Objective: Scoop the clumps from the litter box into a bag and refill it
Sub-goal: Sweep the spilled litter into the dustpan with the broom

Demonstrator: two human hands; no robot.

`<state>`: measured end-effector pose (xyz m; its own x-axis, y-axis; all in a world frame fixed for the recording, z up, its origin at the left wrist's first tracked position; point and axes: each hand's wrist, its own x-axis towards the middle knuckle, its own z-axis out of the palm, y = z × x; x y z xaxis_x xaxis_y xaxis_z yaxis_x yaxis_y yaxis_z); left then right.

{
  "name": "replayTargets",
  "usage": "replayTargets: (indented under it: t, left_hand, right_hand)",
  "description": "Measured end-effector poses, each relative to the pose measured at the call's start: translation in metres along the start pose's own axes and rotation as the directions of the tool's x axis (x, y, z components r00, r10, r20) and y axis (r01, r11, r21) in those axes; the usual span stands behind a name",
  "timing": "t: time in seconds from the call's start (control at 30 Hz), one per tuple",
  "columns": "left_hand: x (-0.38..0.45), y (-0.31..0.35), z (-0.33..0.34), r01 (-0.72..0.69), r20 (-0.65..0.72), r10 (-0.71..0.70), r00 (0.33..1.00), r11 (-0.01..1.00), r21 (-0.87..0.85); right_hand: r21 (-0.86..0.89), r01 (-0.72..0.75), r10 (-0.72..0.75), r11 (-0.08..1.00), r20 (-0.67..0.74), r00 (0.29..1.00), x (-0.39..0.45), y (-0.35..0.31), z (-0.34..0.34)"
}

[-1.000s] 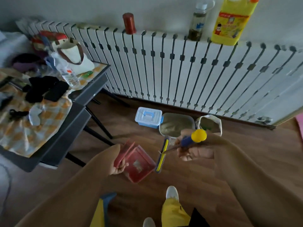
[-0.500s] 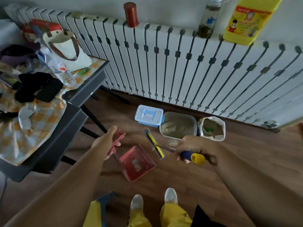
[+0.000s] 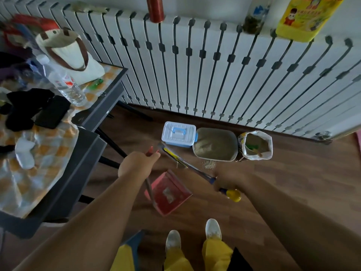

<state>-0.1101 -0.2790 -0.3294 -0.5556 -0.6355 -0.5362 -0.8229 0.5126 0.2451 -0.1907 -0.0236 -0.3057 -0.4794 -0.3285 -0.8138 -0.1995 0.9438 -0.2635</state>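
My left hand [image 3: 137, 163] grips the top of a long handle that runs down to a red dustpan [image 3: 168, 193] on the wooden floor. My right hand [image 3: 228, 178] holds a broom [image 3: 181, 160] by its blue and yellow handle, the head lying near the floor by the box. The grey litter box [image 3: 214, 144] full of litter sits against the radiator base. A little spilled litter [image 3: 209, 164] lies on the floor in front of it. An open bag of litter [image 3: 256, 145] stands to its right.
A white and blue lidded box [image 3: 178, 133] sits left of the litter box. A dark table [image 3: 58, 145] at left carries a checked cloth, a water bottle [image 3: 66, 85], a tote bag and dark items. A white radiator [image 3: 214, 71] spans the back wall with bottles on top.
The dustpan has come down from my raised left hand to the floor. My right hand lowered the broom and swung its head toward the floor near the litter box.
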Motion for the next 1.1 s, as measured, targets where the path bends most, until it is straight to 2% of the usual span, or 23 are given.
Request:
replayTargets:
  t: [0.13, 0.33, 0.5, 0.63, 0.73, 0.93, 1.03, 1.1]
  left_hand:
    - [0.016, -0.008, -0.004, -0.033, 0.018, 0.032, 0.999, 0.999, 0.017]
    - [0.023, -0.011, -0.003, -0.033, -0.011, 0.033, 0.999, 0.999, 0.034]
    - [0.026, -0.004, 0.007, -0.020, -0.005, 0.020, 1.000, 0.999, 0.037]
    - [0.026, 0.010, 0.012, -0.017, -0.030, 0.020, 0.999, 0.996, 0.089]
    - [0.028, 0.018, 0.018, -0.016, -0.023, 0.019, 1.000, 0.993, 0.118]
    - [0.027, 0.033, 0.024, -0.008, -0.013, 0.010, 1.000, 0.989, 0.149]
    - [0.025, 0.033, 0.025, -0.017, -0.029, 0.022, 0.999, 0.988, 0.151]
    - [0.024, 0.031, 0.024, -0.024, -0.029, 0.029, 0.999, 0.988, 0.156]
  right_hand:
    - [-0.160, 0.083, -0.096, 0.984, -0.078, 0.992, -0.003, -0.004, 0.010]
    - [-0.067, 0.132, -0.142, 0.989, -0.184, 0.973, 0.025, -0.012, 0.043]
    - [0.025, 0.033, -0.031, 0.999, -0.073, 0.997, 0.053, -0.010, 0.072]
    - [0.016, -0.090, 0.091, 0.996, -0.122, 0.988, 0.065, 0.007, 0.100]
    - [0.045, -0.164, 0.168, 0.985, -0.092, 0.982, 0.065, 0.031, 0.113]
    - [0.117, -0.217, 0.222, 0.969, -0.031, 0.975, 0.053, 0.055, 0.124]
    - [0.096, -0.210, 0.208, 0.973, 0.027, 0.978, 0.047, 0.053, 0.126]
    - [0.106, -0.206, 0.205, 0.973, 0.017, 0.979, 0.040, 0.055, 0.126]
